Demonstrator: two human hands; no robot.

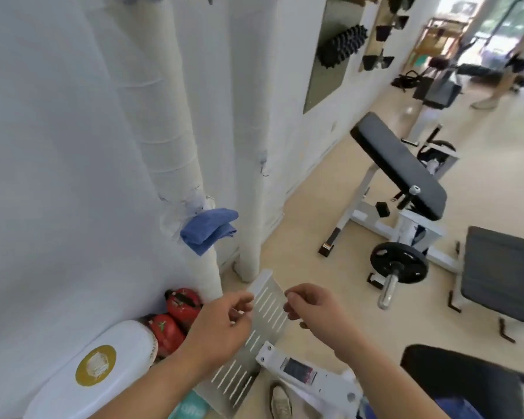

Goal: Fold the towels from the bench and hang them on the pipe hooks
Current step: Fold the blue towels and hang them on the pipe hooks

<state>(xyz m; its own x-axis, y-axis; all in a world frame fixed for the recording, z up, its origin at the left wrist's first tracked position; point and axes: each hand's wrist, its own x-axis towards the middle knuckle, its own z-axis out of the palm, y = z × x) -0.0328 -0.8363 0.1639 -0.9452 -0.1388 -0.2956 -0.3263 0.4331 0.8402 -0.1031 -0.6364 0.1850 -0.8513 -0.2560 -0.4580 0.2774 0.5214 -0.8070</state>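
Blue towel folded, hanging from a hook on the near wrapped pipe, beside the white wall. Second pipe just to its right carries a small hook. Left hand and right hand low in front, apart, fingers loosely curled, gripping nothing, above a slotted metal plate. Red kettlebells at the near pipe's foot. Black padded bench off right.

A towel on the left pipe, second pipe to its right, bench farther right, kettlebells below
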